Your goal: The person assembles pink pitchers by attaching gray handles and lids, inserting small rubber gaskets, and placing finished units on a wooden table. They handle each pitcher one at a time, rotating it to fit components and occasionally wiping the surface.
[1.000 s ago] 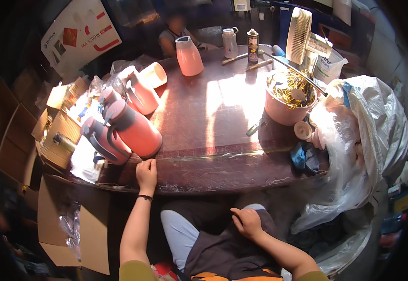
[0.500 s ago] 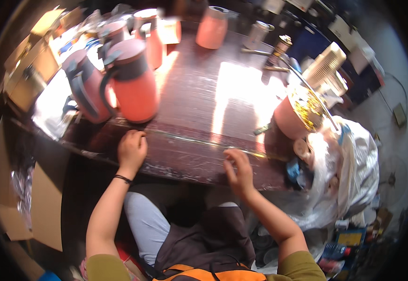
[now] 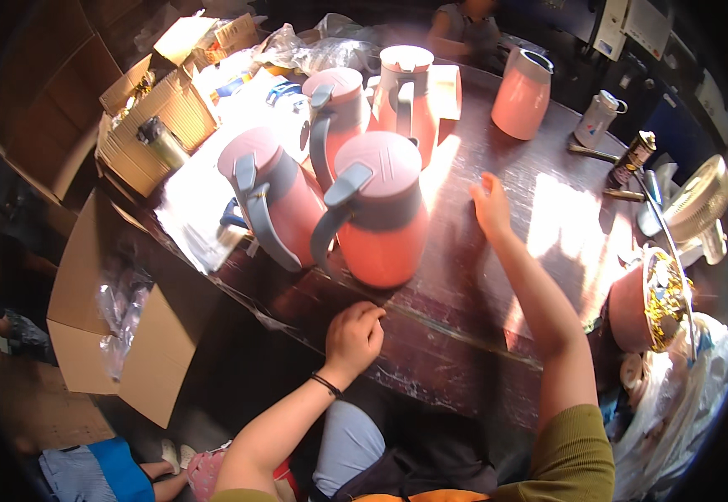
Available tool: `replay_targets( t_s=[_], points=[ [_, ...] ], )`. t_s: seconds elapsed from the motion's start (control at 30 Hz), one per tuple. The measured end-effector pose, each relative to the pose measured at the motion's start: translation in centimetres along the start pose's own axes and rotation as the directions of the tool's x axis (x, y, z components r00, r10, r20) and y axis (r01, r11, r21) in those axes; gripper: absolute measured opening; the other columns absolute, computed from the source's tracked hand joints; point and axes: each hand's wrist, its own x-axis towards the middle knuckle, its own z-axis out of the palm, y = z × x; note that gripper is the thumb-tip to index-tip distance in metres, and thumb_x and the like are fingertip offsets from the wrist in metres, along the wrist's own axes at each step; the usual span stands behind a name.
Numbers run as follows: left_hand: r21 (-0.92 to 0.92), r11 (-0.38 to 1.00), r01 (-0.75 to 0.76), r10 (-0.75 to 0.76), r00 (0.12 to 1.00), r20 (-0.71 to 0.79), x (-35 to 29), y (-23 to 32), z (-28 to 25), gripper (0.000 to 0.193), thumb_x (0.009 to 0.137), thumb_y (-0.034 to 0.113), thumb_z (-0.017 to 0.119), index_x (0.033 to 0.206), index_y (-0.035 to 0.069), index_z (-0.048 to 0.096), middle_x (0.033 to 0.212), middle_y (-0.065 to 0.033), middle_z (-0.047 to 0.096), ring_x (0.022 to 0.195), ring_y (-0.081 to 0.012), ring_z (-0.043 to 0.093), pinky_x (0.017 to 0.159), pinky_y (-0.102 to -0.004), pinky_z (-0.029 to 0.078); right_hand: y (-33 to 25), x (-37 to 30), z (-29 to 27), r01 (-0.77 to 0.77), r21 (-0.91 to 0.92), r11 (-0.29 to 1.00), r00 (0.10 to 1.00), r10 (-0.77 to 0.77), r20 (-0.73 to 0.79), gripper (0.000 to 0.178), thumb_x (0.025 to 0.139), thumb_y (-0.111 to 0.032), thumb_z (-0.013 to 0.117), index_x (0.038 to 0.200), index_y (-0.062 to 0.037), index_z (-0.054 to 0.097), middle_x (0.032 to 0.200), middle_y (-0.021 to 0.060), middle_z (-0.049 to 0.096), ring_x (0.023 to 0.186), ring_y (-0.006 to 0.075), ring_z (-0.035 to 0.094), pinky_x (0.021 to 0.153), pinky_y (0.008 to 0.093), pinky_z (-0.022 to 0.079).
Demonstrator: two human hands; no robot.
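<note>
Table [image 3: 456,259] filled most of our view, its near edge slanting across our lap. Toward its right edge we had a pink bucket [image 3: 630,311] heaped with yellow strands. Four lidded pink jugs crowded the left part of the surface, and the front jug [image 3: 389,247] stood closest to the near edge, upright, its long axis vertical. Its grey handle [image 3: 324,238] faced the left edge, so our right side met only the smooth body. A lidless jug [image 3: 521,105], upright too, stood by the far edge, apart from that cluster.

Our left hand [image 3: 354,341] lay at the near edge with its fingers loosely curled, just beside the front jug's base and nearer to it than our other hand; we could not tell whether it was fully closed. Our right hand [image 3: 491,207] was open and visibly empty, out over the middle of the surface, fingers toward the far edge. From it, the front jug lay leftward and the lidless jug lay ahead, slightly rightward; to the latter, this hand was the nearer. On our left wrist we wore a thin black band [image 3: 327,385].
</note>
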Motion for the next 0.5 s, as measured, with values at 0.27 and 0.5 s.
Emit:
replay_targets(
  t_s=[0.27, 0.5],
  points=[
    [0.055, 0.996, 0.066, -0.070, 0.995, 0.068, 0.0, 0.6, -0.8, 0.018, 0.077, 0.007, 0.060, 0.094, 0.007, 0.067, 0.098, -0.0084, 0.063, 0.086, -0.0290, 0.061, 0.076, -0.0385, 0.050, -7.1, 14.2, 7.1, 0.055, 0.137, 0.989, 0.994, -0.042, -0.098, 0.068, 0.079, -0.033, 0.064, 0.131, 0.0066, 0.045, 0.126, 0.0258, 0.055, 0.118, 0.0371, 0.053, 0.099, 0.0393, 0.042],
    [0.084, 0.995, 0.055, -0.061, 0.995, 0.075, 0.2, 0.7, -0.5, 0.017, 0.077, 0.007, 0.061, 0.093, 0.008, 0.066, 0.098, -0.0083, 0.062, 0.087, -0.0289, 0.061, 0.075, -0.0384, 0.049, -3.4, 14.2, 8.1, 0.044, 0.065, 0.997, 0.992, -0.036, -0.118, 0.033, 0.090, -0.033, 0.052, 0.105, -0.0074, 0.066, 0.106, 0.0187, 0.065, 0.102, 0.0349, 0.061, 0.086, 0.0416, 0.047]
  ],
)
